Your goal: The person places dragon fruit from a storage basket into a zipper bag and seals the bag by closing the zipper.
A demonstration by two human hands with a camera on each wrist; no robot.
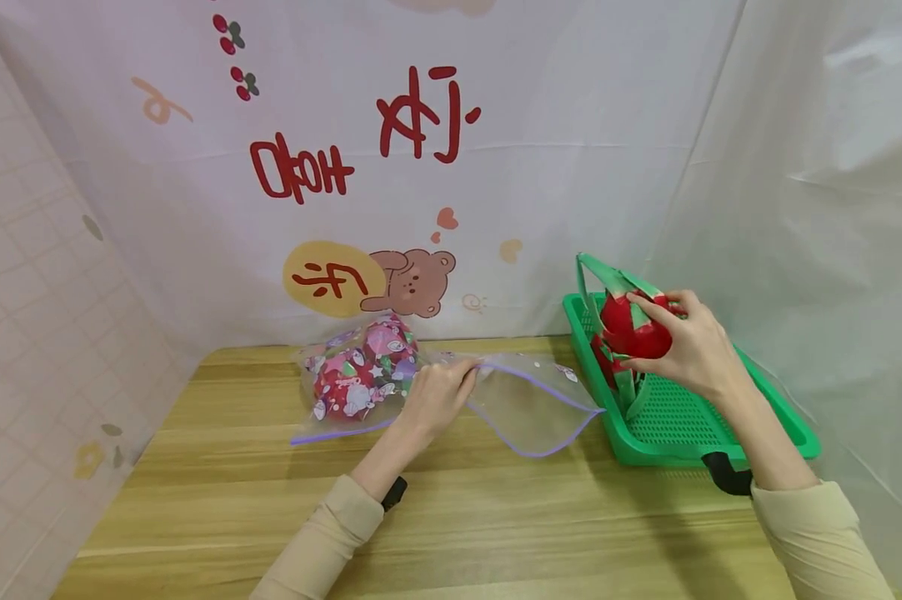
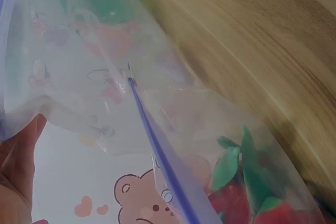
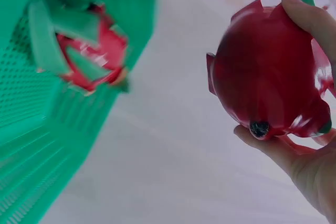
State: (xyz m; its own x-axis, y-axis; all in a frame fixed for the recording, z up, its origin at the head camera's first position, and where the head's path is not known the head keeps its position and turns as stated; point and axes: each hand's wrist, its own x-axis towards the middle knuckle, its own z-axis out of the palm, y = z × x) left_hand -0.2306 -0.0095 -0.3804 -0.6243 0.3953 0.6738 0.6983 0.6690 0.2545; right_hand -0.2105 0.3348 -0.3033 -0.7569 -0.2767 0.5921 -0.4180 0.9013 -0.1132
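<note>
Right hand (image 1: 694, 350) grips red fruit (image 1: 642, 340) over green basket (image 1: 679, 421), leaves (image 1: 603, 274) toward basket's far-left corner. Left hand (image 1: 438, 396) pinches bag (image 1: 532, 407) left of basket.

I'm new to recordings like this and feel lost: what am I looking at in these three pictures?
There is no machine here: a person works with two bare hands. The wide picture comes from a camera worn on the head; the other two come from cameras worn on the wrists. On the wooden table, a clear printed bag with red things inside lies at the left, and a green basket stands at the right. The left hand grips a second bag, its purple-edged mouth gaping. The right hand holds a rounded red piece with green tips; another red-and-green piece is in the basket.
</note>
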